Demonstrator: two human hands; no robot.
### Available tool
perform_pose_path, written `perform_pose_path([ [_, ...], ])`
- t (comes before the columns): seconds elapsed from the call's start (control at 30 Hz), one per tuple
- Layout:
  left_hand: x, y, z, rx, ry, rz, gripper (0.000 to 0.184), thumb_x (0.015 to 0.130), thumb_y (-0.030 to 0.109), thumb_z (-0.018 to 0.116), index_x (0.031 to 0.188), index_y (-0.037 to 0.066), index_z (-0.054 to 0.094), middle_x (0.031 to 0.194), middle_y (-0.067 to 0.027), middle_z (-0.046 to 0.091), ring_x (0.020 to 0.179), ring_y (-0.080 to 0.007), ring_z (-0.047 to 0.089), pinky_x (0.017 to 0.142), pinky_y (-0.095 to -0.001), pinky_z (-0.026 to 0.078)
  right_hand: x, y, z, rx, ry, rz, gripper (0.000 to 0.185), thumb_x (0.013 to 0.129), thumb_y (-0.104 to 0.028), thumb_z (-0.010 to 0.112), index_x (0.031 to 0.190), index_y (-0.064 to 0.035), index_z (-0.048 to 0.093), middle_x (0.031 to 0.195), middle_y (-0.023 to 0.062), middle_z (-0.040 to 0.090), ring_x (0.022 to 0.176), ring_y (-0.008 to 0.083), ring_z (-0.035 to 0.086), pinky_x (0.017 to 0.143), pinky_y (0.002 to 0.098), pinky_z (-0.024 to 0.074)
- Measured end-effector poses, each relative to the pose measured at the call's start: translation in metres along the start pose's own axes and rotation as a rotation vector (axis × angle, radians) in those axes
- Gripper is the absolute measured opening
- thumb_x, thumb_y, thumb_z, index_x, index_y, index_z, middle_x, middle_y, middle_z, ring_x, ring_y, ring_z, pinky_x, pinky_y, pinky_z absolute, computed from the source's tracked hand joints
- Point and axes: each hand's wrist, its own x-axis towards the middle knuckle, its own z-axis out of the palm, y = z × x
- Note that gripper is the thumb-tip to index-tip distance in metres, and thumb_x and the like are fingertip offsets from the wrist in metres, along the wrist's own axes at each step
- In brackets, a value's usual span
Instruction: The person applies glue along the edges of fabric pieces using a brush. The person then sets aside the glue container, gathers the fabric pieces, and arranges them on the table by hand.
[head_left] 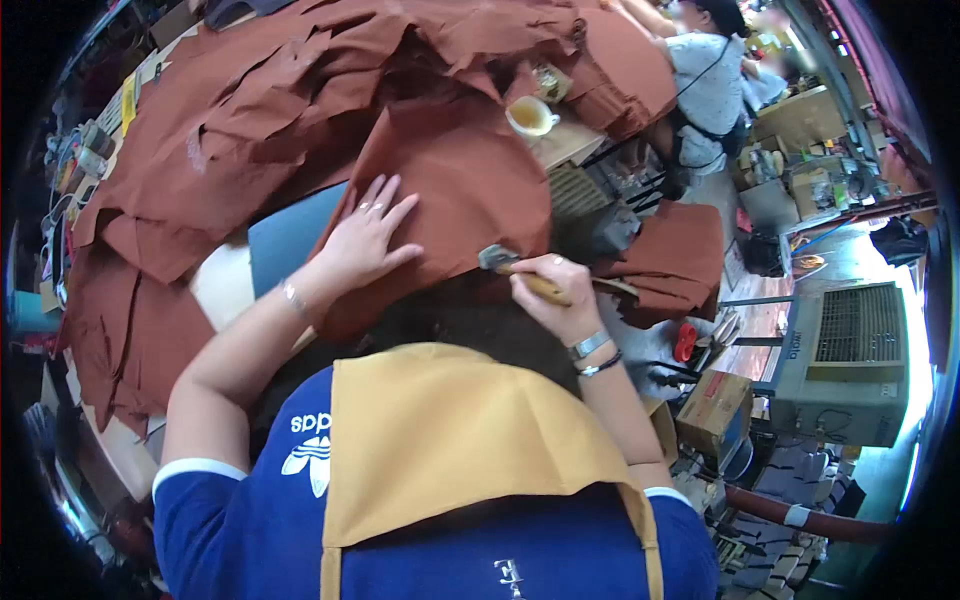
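A reddish-brown sheet [470, 190] with a rounded edge lies in front of me. My left hand [372, 235] rests flat on it with the fingers spread. My right hand [553, 290] is wrapped round the wooden handle of a brush [540, 285], whose pale head is at the sheet's near edge. Beyond the sheet stands a white cup [531, 117] with yellowish contents. More crumpled reddish-brown material [250, 110] is heaped to the left and beyond. A blue-grey panel [290, 235] shows beneath it, left of my left hand.
Another person [703, 80] is at the upper right. More reddish-brown pieces [675, 255] hang right of my right hand. A cardboard box [715, 410] and a large grey cooler unit [845, 365] stand at the right. A yellow apron [450, 430] covers my chest.
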Motion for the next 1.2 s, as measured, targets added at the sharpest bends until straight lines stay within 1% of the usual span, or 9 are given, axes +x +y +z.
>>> perform_pose_path([
  [0.1, -0.049, -0.011, -0.009, 0.058, -0.003, -0.128, 0.075, 0.089, 0.063, 0.054, 0.151, 0.024, 0.039, 0.161, -0.0183, 0.021, 0.148, -0.0402, 0.02, 0.114, -0.0667, 0.016, -0.006, -0.002, -0.016, -0.061, -0.02, 0.104, 0.013, 0.077, -0.008, 0.073, 0.088, -0.0025, 0.071, 0.082, 0.0146, 0.07, 0.075, 0.0267, 0.07, 0.069, 0.0336, 0.0549],
  [0.2, -0.04, -0.028, -0.013, 0.092, -0.031, -0.096, 0.073, 0.09, 0.063, 0.052, 0.151, 0.027, 0.038, 0.162, -0.0153, 0.021, 0.149, -0.0386, 0.017, 0.116, -0.0651, 0.013, -0.008, -0.006, -0.03, -0.126, 0.047, 0.135, 0.012, 0.077, -0.007, 0.073, 0.089, -0.0023, 0.073, 0.081, 0.0131, 0.071, 0.072, 0.0241, 0.07, 0.068, 0.0321, 0.0548],
  [0.37, -0.023, -0.042, -0.014, 0.074, -0.054, -0.07, 0.072, 0.09, 0.061, 0.054, 0.152, 0.028, 0.037, 0.163, -0.0123, 0.019, 0.15, -0.0367, 0.015, 0.116, -0.0649, 0.013, 0.006, -0.023, 0.019, 0.07, 0.073, 0.074, 0.014, 0.078, -0.008, 0.075, 0.091, -0.0033, 0.073, 0.081, 0.013, 0.071, 0.072, 0.0242, 0.07, 0.069, 0.0319, 0.0542],
  [0.53, -0.015, -0.044, -0.017, 0.081, -0.057, -0.037, 0.072, 0.09, 0.062, 0.053, 0.151, 0.027, 0.038, 0.162, -0.0135, 0.021, 0.15, -0.037, 0.016, 0.116, -0.0648, 0.014, -0.006, -0.011, -0.013, -0.147, 0.046, 0.166, 0.014, 0.076, -0.01, 0.074, 0.087, -0.0018, 0.071, 0.081, 0.0149, 0.071, 0.075, 0.0273, 0.071, 0.069, 0.033, 0.0557],
  [0.7, -0.009, -0.049, -0.009, 0.084, -0.001, 0.002, 0.071, 0.091, 0.063, 0.053, 0.151, 0.027, 0.039, 0.162, -0.015, 0.022, 0.149, -0.0374, 0.018, 0.115, -0.0655, 0.015, 0.01, -0.044, 0.033, 0.111, 0.09, 0.036, 0.013, 0.077, -0.008, 0.073, 0.089, -0.0027, 0.072, 0.082, 0.0146, 0.071, 0.074, 0.0267, 0.071, 0.068, 0.0329, 0.0553],
  [0.87, -0.006, -0.051, -0.007, 0.086, -0.001, 0.01, 0.071, 0.09, 0.064, 0.052, 0.15, 0.028, 0.04, 0.162, -0.015, 0.023, 0.149, -0.0376, 0.019, 0.115, -0.0659, 0.016, -0.012, -0.03, 0.009, -0.146, 0.024, 0.13, 0.012, 0.077, -0.008, 0.072, 0.089, -0.0042, 0.073, 0.081, 0.0134, 0.071, 0.072, 0.0253, 0.07, 0.067, 0.0332, 0.0554],
  [0.97, -0.003, -0.056, -0.005, 0.039, 0.037, 0.046, 0.074, 0.088, 0.067, 0.053, 0.149, 0.027, 0.042, 0.16, -0.0173, 0.025, 0.148, -0.0387, 0.021, 0.114, -0.0674, 0.017, 0.001, -0.049, 0.027, 0.019, 0.127, 0.047, 0.011, 0.078, -0.009, 0.072, 0.089, -0.0042, 0.073, 0.082, 0.0137, 0.071, 0.072, 0.0264, 0.07, 0.068, 0.0332, 0.0553],
  [1.1, 0.0, -0.06, -0.004, 0.061, 0.026, 0.057, 0.074, 0.088, 0.068, 0.052, 0.149, 0.027, 0.042, 0.16, -0.0174, 0.025, 0.148, -0.0389, 0.021, 0.114, -0.0676, 0.017, 0.011, -0.06, 0.056, 0.045, 0.06, -0.069, 0.011, 0.077, -0.01, 0.072, 0.086, -0.0039, 0.071, 0.081, 0.0142, 0.07, 0.072, 0.0295, 0.069, 0.068, 0.0341, 0.0545],
  [1.2, 0.002, -0.06, -0.004, 0.053, 0.026, 0.067, 0.074, 0.088, 0.068, 0.052, 0.149, 0.027, 0.042, 0.16, -0.0174, 0.025, 0.148, -0.0389, 0.02, 0.114, -0.0673, 0.017, 0.003, -0.053, 0.028, -0.091, 0.022, 0.083, 0.011, 0.077, -0.01, 0.071, 0.085, -0.004, 0.071, 0.08, 0.0139, 0.07, 0.071, 0.0295, 0.069, 0.067, 0.0346, 0.0552],
])
